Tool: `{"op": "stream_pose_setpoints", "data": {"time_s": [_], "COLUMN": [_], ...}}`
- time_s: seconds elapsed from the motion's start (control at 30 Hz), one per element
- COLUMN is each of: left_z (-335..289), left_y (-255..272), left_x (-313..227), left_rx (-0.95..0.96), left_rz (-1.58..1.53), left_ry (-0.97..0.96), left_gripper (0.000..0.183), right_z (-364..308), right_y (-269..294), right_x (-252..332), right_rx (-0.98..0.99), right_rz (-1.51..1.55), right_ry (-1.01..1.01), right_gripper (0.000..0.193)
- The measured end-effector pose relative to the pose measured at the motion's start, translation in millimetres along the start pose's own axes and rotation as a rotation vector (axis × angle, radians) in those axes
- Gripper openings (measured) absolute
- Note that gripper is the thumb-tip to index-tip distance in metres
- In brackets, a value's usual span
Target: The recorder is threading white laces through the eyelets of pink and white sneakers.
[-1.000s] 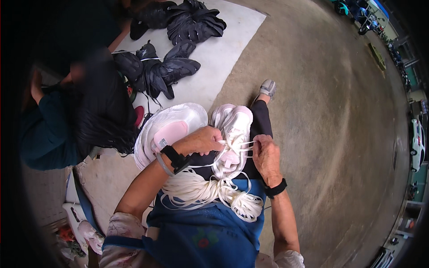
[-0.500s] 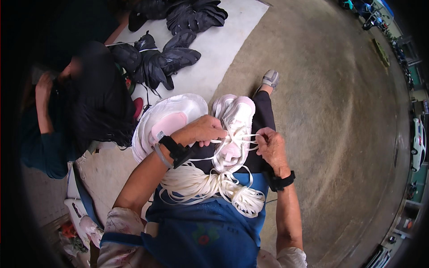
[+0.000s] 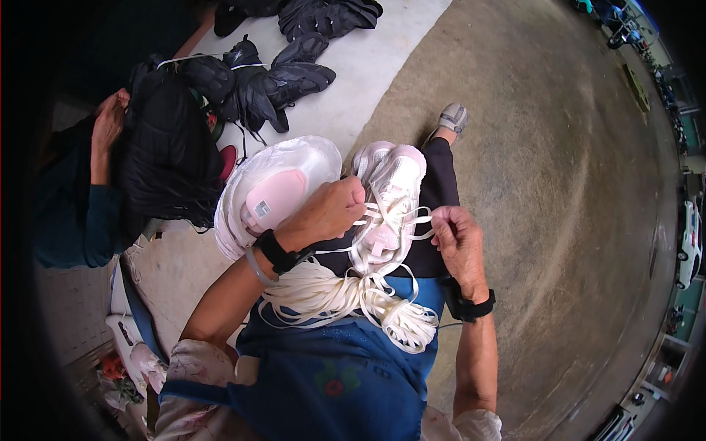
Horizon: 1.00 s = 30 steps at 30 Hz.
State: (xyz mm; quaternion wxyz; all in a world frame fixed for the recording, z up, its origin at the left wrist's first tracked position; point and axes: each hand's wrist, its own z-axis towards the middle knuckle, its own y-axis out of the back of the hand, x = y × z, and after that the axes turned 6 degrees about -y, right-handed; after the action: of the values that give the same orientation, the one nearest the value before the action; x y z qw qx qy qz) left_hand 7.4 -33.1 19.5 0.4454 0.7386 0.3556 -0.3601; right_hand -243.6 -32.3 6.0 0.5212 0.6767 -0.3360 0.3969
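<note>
A white and pale pink sneaker point(image 3: 398, 184) lies across my lap, with a second sneaker point(image 3: 365, 160) close against its left side. Cream shoelaces criss-cross its upper. My left hand point(image 3: 340, 208) is closed at the shoe's left side, pinching the lace there. On the right, my right hand point(image 3: 457, 235) pinches lace loops point(image 3: 421, 218) between thumb and fingers, drawn out from the shoe. A thick bundle of cream shoelaces point(image 3: 323, 298) rests on my blue apron point(image 3: 323, 367), just below the shoe.
Left of the shoes sits a white, plastic-lined container point(image 3: 320, 156) with a pink insole point(image 3: 276, 197) inside. Black shoes point(image 3: 294, 81) lie on a white sheet point(image 3: 382, 59) beyond. A co-worker's hand point(image 3: 109, 121) is at far left, near a bundle of black laces point(image 3: 158, 147).
Both hands have drawn slightly farther apart, my right hand outward with the lace loops. The co-worker's hand at the far left has shifted to the right.
</note>
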Motion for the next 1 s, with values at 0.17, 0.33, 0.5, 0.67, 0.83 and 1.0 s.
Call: {"op": "stream_pose_setpoints", "data": {"time_s": [0.17, 0.33, 0.5, 0.67, 0.83, 1.0], "left_z": [0.4, -4.3, -0.9, 7.1, 6.6, -3.4], "left_y": [3.7, 6.4, 9.7, 9.5, 11.4, 7.4], "left_x": [14.4, -3.8, -11.5, 3.5, 14.0, 7.9], "left_rx": [-0.054, -0.003, -0.056, -0.123, -0.202, -0.236], "left_rz": [0.047, -0.042, 0.037, 0.215, 0.241, 0.282], "left_ry": [-0.133, -0.059, -0.138, -0.232, -0.287, -0.310], "left_gripper": [0.012, 0.013, 0.013, 0.011, 0.014, 0.012], "right_z": [5.7, 1.4, 6.5, 5.9, 0.8, -11.0], "right_y": [4.1, -1.2, -3.3, -6.5, -7.3, -27.6], "right_x": [15.5, 6.5, -11.5, -4.5, -7.5, 37.4], "right_rx": [0.112, 0.089, 0.069, -0.086, -0.256, -0.049], "right_rz": [0.217, 0.269, 0.035, 0.298, 0.075, -0.146], "right_ry": [-0.313, -0.314, -0.080, -0.313, -0.085, 0.048], "right_gripper": [0.008, 0.005, 0.017, 0.013, 0.011, 0.016]}}
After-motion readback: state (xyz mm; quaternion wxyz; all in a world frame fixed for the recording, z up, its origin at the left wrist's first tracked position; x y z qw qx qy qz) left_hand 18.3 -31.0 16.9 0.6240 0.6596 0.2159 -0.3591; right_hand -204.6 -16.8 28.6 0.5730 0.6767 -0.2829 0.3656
